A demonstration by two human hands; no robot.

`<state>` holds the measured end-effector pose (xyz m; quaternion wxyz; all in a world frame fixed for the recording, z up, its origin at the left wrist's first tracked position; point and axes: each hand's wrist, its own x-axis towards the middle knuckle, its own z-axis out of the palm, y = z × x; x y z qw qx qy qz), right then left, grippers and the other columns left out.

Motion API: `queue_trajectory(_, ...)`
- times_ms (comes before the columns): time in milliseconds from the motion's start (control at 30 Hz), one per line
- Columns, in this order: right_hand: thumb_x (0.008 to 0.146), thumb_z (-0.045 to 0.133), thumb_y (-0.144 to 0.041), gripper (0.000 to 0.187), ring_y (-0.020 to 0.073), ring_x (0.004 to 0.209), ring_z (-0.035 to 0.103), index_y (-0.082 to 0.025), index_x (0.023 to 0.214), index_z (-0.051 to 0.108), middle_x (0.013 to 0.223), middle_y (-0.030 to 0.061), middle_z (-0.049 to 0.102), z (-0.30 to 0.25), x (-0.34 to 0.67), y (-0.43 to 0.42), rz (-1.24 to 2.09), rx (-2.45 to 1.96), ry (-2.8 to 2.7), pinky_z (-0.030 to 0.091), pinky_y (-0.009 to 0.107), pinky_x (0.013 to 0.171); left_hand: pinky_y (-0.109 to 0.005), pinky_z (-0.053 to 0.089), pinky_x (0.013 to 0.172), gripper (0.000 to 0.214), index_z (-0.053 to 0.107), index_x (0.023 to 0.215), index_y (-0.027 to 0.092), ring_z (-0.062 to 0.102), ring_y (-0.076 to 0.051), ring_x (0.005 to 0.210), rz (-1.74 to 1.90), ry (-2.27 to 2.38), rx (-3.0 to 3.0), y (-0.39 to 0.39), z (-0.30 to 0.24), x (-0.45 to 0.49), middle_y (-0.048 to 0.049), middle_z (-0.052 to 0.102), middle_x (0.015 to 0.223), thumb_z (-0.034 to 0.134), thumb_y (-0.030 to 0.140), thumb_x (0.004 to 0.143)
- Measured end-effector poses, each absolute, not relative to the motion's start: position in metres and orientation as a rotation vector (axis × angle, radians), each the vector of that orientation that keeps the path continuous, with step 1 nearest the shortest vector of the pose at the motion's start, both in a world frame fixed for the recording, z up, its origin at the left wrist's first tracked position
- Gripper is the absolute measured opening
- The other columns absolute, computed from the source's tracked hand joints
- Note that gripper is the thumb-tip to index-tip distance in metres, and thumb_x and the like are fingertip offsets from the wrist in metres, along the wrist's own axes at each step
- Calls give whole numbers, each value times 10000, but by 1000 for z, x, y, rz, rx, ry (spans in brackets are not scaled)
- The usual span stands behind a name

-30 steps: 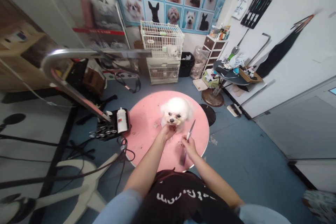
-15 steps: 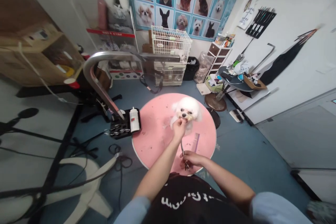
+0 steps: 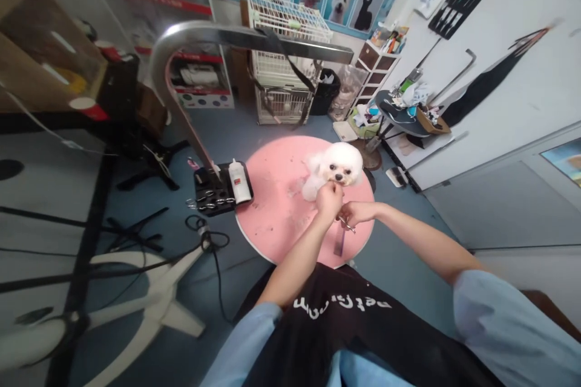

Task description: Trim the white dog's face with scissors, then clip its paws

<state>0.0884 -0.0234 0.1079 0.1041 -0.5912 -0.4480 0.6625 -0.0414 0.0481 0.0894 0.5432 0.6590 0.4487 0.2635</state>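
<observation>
A fluffy white dog (image 3: 342, 160) sits on the round pink grooming table (image 3: 276, 163), its face toward me. My left hand (image 3: 329, 198) is closed under its muzzle, fingers pinched at the chin; I cannot tell whether they grip fur or skin. Just right of it, my right hand (image 3: 356, 213) is shut on grooming scissors (image 3: 348, 226), whose finger loops show below the hand while the blades are mostly hidden. Nearer my apron, a purple comb (image 3: 339, 243) lies on the table. Tufts of cut hair are scattered over the pink surface.
A metal grooming arm (image 3: 181, 115) with a hanging strap (image 3: 290, 60) rises at the table's left. Beside it, a black tray (image 3: 209, 193) holds several scissors and a white bottle (image 3: 239, 181). Behind stand a white cage (image 3: 285, 60) and a small side table (image 3: 399, 115).
My right hand has raised the scissors from near the table's front edge to beside my left hand at the dog's chin. The camera view has tilted down.
</observation>
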Motion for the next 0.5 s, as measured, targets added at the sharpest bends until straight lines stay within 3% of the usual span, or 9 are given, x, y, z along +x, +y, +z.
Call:
queue_trajectory(167, 557, 702, -57, 152, 85, 564, 535, -145, 657, 629, 580, -59, 600, 142, 106, -10, 1867, -1835, -1430, 425, 197, 549, -304, 402, 711, 341, 745, 933, 125, 696, -266, 873, 495, 1081, 1758, 47, 106, -44, -187, 752, 936, 428, 250, 949)
queue_trajectory(367, 595, 752, -143, 270, 137, 680, 638, -146, 850, 663, 727, -5, 689, 150, 112, -6, 1833, -1865, -1387, 521, 254, 640, -305, 404, 718, 350, 752, 975, 126, 694, -260, 876, 444, 1029, 1826, 48, 115, -44, -189, 749, 969, 419, 233, 957)
queue_trajectory(500, 591, 774, -174, 277, 131, 704, 639, -140, 837, 651, 745, -8, 680, 137, 108, -5, 1789, -1816, -1347, 525, 255, 672, -306, 405, 717, 343, 757, 983, 131, 692, -263, 895, 431, 1009, 1819, 51, 119, -48, -186, 748, 984, 430, 230, 953)
